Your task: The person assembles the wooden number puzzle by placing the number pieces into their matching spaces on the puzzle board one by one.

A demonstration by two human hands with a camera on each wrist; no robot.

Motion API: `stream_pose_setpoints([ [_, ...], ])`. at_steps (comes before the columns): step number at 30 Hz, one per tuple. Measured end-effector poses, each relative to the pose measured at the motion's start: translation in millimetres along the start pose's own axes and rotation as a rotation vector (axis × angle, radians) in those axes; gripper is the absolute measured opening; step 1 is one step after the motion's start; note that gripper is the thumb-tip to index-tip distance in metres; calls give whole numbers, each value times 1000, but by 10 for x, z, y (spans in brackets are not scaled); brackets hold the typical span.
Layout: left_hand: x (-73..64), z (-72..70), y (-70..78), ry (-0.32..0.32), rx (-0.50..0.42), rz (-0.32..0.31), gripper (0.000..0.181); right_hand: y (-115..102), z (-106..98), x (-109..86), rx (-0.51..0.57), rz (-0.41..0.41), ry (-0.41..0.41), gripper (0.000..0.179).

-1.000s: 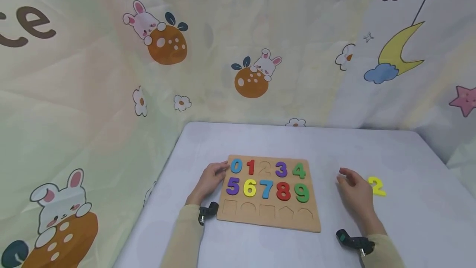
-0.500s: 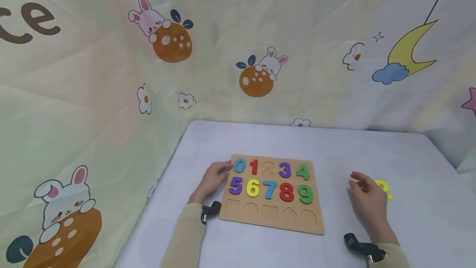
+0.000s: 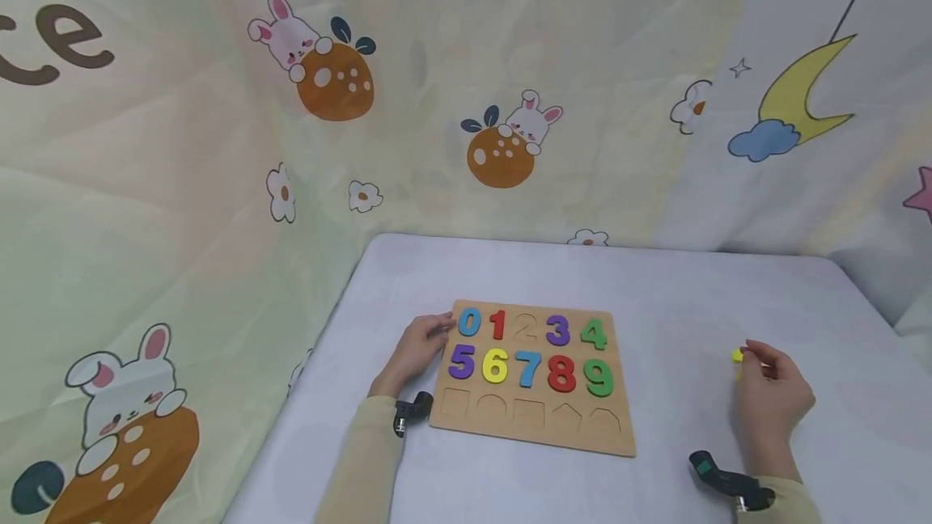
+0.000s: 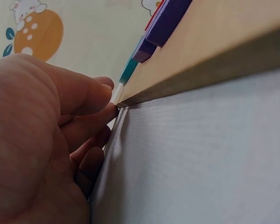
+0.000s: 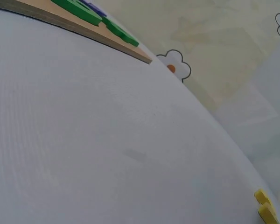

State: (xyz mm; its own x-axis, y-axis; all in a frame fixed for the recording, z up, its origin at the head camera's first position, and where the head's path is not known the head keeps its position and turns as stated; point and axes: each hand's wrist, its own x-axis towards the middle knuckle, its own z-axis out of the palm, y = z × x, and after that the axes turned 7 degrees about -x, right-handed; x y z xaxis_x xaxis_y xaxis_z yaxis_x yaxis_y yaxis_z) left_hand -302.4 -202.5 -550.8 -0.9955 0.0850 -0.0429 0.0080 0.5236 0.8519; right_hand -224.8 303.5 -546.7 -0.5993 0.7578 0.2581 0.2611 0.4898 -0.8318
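Observation:
On the white table lies a wooden number puzzle board (image 3: pixel 531 419) with colored digits in its recesses; the outline of the 2 (image 3: pixel 525 328) holds no piece. My left hand (image 3: pixel 417 352) is at the board's upper left edge, a fingertip touching its side in the left wrist view, fingers relaxed. To the right of the board, the fingertips of my right hand (image 3: pixel 775 395) are at a yellow number 2 (image 3: pixel 737 356), which they partly cover. Whether they pinch it is not visible. In the right wrist view, the yellow 2 (image 5: pixel 267 211) shows at the lower right corner, without the hand.
Along the board's bottom row run several unfilled shape outlines (image 3: pixel 527 414). A printed cloth backdrop (image 3: pixel 415 103) with rabbits and a moon hangs behind the table's far edge. A dark camera is strapped to each wrist.
My right hand has moved right, from beside the yellow 2 to having its fingertips at it. The left hand stays at the board's edge. The head view has shifted slightly.

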Motion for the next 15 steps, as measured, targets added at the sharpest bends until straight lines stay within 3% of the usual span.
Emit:
stream_pose_setpoints([
  [5, 2, -5, 4, 8, -15, -4, 31, 26, -35, 59, -46, 111, -13, 33],
  [15, -8, -1, 2, 6, -8, 16, 30, -8, -22, 9, -124, 120, -123, 43],
])
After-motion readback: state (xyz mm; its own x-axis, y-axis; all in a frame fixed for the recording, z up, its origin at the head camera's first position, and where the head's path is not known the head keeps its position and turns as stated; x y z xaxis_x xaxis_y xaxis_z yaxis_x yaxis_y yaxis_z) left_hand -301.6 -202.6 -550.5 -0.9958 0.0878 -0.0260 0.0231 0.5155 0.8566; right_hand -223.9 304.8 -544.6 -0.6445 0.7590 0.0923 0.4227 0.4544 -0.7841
